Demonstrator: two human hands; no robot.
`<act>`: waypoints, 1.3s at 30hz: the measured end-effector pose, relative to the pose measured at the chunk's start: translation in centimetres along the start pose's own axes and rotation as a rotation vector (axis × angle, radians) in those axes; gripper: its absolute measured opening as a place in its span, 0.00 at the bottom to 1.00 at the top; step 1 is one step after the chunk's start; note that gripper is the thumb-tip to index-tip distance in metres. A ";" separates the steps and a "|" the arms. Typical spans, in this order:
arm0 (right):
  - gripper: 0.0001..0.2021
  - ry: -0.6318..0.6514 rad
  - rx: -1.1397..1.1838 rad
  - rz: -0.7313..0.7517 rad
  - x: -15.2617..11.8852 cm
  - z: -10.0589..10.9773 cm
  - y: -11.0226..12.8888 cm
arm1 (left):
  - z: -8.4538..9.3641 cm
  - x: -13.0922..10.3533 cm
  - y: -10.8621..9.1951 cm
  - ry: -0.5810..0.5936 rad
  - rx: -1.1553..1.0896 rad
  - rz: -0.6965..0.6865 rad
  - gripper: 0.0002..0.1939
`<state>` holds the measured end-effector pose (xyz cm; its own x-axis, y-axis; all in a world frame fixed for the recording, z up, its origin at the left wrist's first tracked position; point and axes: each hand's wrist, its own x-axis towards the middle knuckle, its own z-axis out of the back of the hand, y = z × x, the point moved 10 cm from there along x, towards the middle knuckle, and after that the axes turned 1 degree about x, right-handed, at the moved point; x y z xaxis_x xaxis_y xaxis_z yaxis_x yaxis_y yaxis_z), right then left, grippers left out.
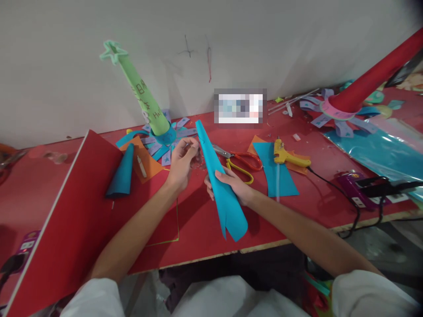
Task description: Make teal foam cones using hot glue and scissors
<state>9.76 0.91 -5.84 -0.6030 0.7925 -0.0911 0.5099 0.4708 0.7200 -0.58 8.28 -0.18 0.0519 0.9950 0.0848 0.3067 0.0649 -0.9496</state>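
Observation:
My right hand (233, 185) is wrapped round a blue paper cone (216, 176), held tilted with its narrow tip up and away from me. The cone's wide end flares open towards me, and a slit shows in its lower edge. Just left of the tip, my left hand (183, 160) is closed in a pinch; anything between its fingers is too small to make out. Behind the cone lie scissors with red handles (251, 160) and yellow-handled scissors (243, 172). A second blue paper cone (122, 171) stands to the left, by an orange paper piece (145, 156).
A yellow glue gun (286, 155) rests on a cut blue sheet (287, 182); its cord runs to a purple power strip (355, 187). A red board (72, 198) leans at left. Behind stands a green paper tower (143, 94), and a red one (380, 72) at right.

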 end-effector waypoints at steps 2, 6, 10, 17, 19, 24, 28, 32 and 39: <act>0.26 0.002 -0.001 0.007 0.0 0.0 0.1 | -0.2 0.0 0.0 0.023 0.010 -0.011 0.23; 0.26 0.009 -0.006 0.011 -0.1 -0.1 0.2 | 0.0 0.0 0.5 0.027 0.010 0.008 0.24; 0.27 -0.002 0.002 0.002 -0.1 -0.1 0.2 | 0.4 0.1 0.6 0.002 0.025 0.007 0.23; 0.28 -0.009 -0.006 0.004 -0.1 0.2 0.1 | -0.2 0.1 0.5 0.012 -0.093 0.041 0.26; 0.28 -0.008 -0.008 -0.002 -0.1 0.2 0.0 | -0.4 0.0 0.4 0.022 -0.099 0.040 0.27; 0.28 0.009 -0.007 0.003 -0.1 0.0 0.2 | 0.1 0.1 0.7 -0.012 -0.075 0.047 0.25; 0.28 -0.002 -0.004 0.003 -0.1 0.0 0.3 | 0.2 0.2 0.8 -0.011 -0.065 0.039 0.25; 0.30 -0.023 0.004 -0.008 -0.1 0.2 0.2 | 0.1 0.1 0.8 -0.010 -0.046 0.039 0.27; 0.29 -0.002 -0.016 -0.002 -0.2 0.0 0.2 | -0.5 0.0 0.8 0.034 -0.068 0.053 0.29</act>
<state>9.98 0.91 -5.70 -0.6027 0.7925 -0.0936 0.4993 0.4660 0.7304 0.12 8.26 -0.83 0.1014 0.9938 0.0463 0.3661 0.0060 -0.9306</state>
